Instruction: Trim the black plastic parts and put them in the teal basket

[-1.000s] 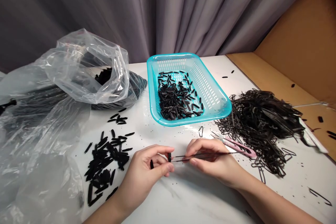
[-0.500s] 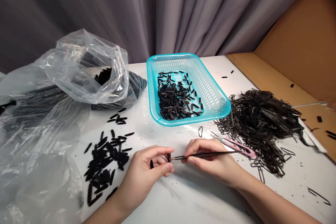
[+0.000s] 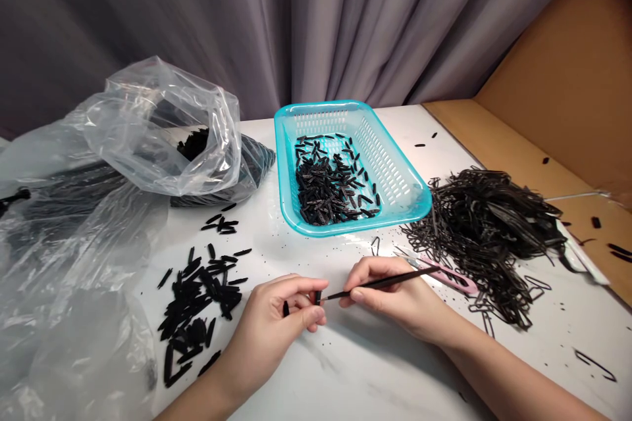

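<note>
My left hand [image 3: 276,325] pinches a small black plastic piece [image 3: 318,297] between thumb and forefinger; another small black piece [image 3: 285,308] rests against its curled fingers. My right hand [image 3: 395,299] grips a thin black wire clip [image 3: 385,283] near its left end, the tip meeting the small piece. The clip's long end slants up to the right. Both hands hover low over the white table [image 3: 355,368] near its front.
A pile of small black pieces [image 3: 200,302] lies left of my hands. A turquoise basket [image 3: 402,174] holds more. A heap of black wire clips [image 3: 488,223] and pink snips [image 3: 451,275] lie right. Clear plastic bags [image 3: 148,138] fill the left; cardboard [image 3: 567,92] stands right.
The wire clip's two legs have come together into one line and its far end has tilted upward. The small piece now sits on the clip's tip. My hands stayed in place.
</note>
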Demonstrator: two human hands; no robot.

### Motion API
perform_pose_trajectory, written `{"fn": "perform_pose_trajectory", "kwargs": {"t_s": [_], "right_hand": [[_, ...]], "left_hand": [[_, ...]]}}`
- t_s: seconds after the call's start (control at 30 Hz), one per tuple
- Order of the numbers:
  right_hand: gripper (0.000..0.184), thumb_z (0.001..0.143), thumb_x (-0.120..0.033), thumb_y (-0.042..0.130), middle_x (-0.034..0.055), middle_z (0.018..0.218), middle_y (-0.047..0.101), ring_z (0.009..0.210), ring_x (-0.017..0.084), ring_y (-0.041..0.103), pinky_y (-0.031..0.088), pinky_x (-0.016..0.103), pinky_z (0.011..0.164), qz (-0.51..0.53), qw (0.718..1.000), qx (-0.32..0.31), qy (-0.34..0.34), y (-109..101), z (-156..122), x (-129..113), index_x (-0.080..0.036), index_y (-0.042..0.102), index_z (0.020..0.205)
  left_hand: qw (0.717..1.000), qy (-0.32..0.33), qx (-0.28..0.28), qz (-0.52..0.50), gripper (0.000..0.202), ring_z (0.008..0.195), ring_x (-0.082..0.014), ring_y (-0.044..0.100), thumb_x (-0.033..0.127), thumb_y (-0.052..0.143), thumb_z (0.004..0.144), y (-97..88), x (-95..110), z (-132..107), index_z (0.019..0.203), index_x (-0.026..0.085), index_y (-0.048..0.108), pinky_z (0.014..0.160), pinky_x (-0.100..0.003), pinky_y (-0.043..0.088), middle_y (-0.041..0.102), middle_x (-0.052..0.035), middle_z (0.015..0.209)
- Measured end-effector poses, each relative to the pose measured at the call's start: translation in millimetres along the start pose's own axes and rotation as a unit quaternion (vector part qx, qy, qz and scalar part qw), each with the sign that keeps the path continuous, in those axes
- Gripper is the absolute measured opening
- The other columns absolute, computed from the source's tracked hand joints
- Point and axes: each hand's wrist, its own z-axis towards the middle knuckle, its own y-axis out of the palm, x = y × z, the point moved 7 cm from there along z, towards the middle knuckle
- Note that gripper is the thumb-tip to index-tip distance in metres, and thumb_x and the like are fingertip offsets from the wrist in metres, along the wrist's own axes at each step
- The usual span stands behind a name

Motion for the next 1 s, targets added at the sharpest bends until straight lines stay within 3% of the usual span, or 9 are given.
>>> {"fn": "perform_pose_trajectory", "kwargs": {"t_s": [0.37, 0.47, 0.6, 0.7, 0.83, 0.9, 1.0], "right_hand": [[0.009, 0.078, -0.022, 0.065, 0.0044, 0.073, 0.070, 0.070, 0.011, 0.065, 0.048, 0.020, 0.066, 0.141, 0.989, 0.016, 0.045, 4, 4, 19, -0.013, 0.063, 0.077], [0.009, 0.077, -0.021, 0.065, 0.0048, 0.072, 0.070, 0.070, 0.012, 0.065, 0.049, 0.022, 0.068, 0.181, 0.983, 0.003, 0.041, 15, 1, 17, -0.012, 0.063, 0.077], [0.010, 0.076, -0.021, 0.066, 0.0063, 0.073, 0.070, 0.072, 0.014, 0.066, 0.050, 0.026, 0.069, 0.224, 0.971, -0.063, 0.059, 38, -5, 12, -0.011, 0.063, 0.078], [0.010, 0.077, -0.022, 0.065, 0.0050, 0.071, 0.069, 0.068, 0.014, 0.065, 0.051, 0.025, 0.065, 0.167, 0.986, -0.018, 0.006, 25, -5, 1, -0.012, 0.062, 0.076], [0.001, 0.075, -0.015, 0.061, 0.0034, 0.070, 0.067, 0.066, 0.013, 0.062, 0.049, 0.023, 0.060, -0.030, 0.995, 0.085, -0.054, -8, -6, -13, -0.015, 0.062, 0.075], [0.004, 0.074, -0.013, 0.060, 0.0035, 0.072, 0.065, 0.066, 0.013, 0.060, 0.047, 0.023, 0.059, -0.103, 0.990, 0.080, -0.057, -11, -6, -15, -0.016, 0.063, 0.075], [0.007, 0.075, -0.014, 0.059, 0.0034, 0.075, 0.064, 0.068, 0.013, 0.059, 0.046, 0.024, 0.061, -0.132, 0.988, 0.043, -0.065, -3, -7, -15, -0.016, 0.063, 0.080]], "left_hand": [[1.000, 0.018, 0.004, -0.019, 0.021, 0.059, -0.0108, 0.061, 0.009, 0.062, 0.073, 1.4, 6, 0, 0.090, 0.021, 0.068, 0.057, -0.020, 0.048, 0.064, 0.0020, 0.069], [1.000, 0.022, 0.009, 0.000, 0.020, 0.058, -0.0104, 0.059, 0.011, 0.063, 0.073, 1.2, 5, 0, 0.089, 0.022, 0.068, 0.055, -0.020, 0.047, 0.063, 0.0020, 0.068], [0.999, 0.022, 0.030, 0.031, 0.020, 0.057, -0.0100, 0.055, 0.011, 0.063, 0.072, -0.5, 4, 2, 0.088, 0.021, 0.070, 0.053, -0.019, 0.046, 0.061, 0.0016, 0.067], [1.000, 0.010, 0.027, 0.013, 0.020, 0.057, -0.0113, 0.057, 0.013, 0.063, 0.072, 0.5, 4, 3, 0.090, 0.019, 0.069, 0.053, -0.020, 0.048, 0.062, 0.0006, 0.067], [1.000, -0.005, 0.020, -0.011, 0.021, 0.058, -0.0119, 0.059, 0.014, 0.062, 0.073, 1.3, 4, 3, 0.093, 0.018, 0.067, 0.057, -0.023, 0.050, 0.063, 0.0000, 0.069], [1.000, -0.008, 0.019, -0.016, 0.021, 0.059, -0.0121, 0.060, 0.014, 0.063, 0.073, 1.1, 4, 2, 0.093, 0.018, 0.067, 0.058, -0.023, 0.050, 0.063, -0.0001, 0.071], [1.000, -0.005, 0.016, -0.018, 0.021, 0.059, -0.0125, 0.061, 0.013, 0.063, 0.073, 0.8, 4, 2, 0.094, 0.018, 0.066, 0.058, -0.023, 0.050, 0.063, 0.0001, 0.069]]}}
